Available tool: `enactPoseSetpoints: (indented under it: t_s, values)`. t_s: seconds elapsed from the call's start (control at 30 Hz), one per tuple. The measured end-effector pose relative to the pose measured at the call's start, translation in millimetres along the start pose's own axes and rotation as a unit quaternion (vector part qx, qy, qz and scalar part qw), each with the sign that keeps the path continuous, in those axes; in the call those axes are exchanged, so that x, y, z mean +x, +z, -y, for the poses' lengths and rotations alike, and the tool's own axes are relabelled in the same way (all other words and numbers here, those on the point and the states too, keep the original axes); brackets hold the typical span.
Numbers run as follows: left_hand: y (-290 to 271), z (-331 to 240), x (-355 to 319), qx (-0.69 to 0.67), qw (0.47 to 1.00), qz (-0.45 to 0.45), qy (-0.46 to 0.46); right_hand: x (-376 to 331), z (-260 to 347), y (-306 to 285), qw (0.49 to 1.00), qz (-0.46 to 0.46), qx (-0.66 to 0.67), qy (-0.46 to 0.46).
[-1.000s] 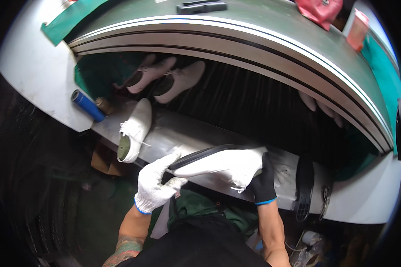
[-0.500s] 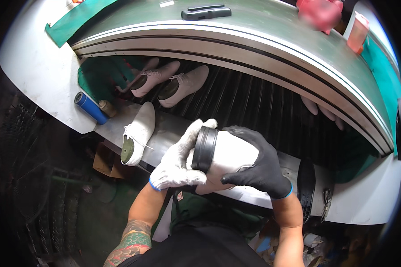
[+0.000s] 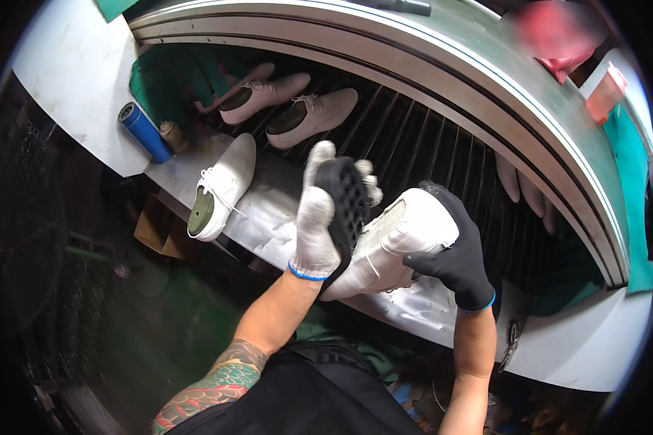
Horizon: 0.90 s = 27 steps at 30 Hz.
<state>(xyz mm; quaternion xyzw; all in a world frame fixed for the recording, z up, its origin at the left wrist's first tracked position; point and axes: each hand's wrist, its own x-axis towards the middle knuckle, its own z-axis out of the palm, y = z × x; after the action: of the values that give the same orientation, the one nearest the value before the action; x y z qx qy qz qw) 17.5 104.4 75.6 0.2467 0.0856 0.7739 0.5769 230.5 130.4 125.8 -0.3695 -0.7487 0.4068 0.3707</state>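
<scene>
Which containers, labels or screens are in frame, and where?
Blue cylindrical can with a metal top: lying on the white ledge at left, beside the shoes.
Small tan bottle: right next to the blue can.
Translucent orange-red cup-like container: upper right, on the grey curved counter.
No screens or signs in view; no readable labels.

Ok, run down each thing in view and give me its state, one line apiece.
Left hand: white knit glove, gripping the black sole.
Black sole: held on edge, tread showing, against the held shoe.
Held white shoe: tilted, lifted off the bench.
Right hand: black glove, clamped on that shoe.
White shoe on bench: upright, laced, unheld.
Two pale shoes: resting on the slatted conveyor.
Blue can: lying tilted.
</scene>
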Motion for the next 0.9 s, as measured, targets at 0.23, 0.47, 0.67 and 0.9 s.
enactPoseSetpoints:
  t_s: [0.23,0.47,0.67,0.9]
  values:
    - [-5.1,-16.6,8.9,0.268,0.949,0.154,-0.068,0.7,17.6,17.1,0.999,-0.026,0.01,0.017]
    - [-6.5,-30.0,8.1,0.344,0.902,0.258,-0.044,-17.5,48.0,20.8,0.997,-0.023,-0.073,0.01]
    - [16.5,-66.0,-3.7,0.396,0.849,0.345,0.057,-31.0,58.6,27.3,0.979,0.043,-0.139,-0.144]
    - [15.3,-76.6,-46.6,0.397,0.866,0.268,0.143,-50.3,36.4,55.6,0.974,0.033,-0.105,-0.196]
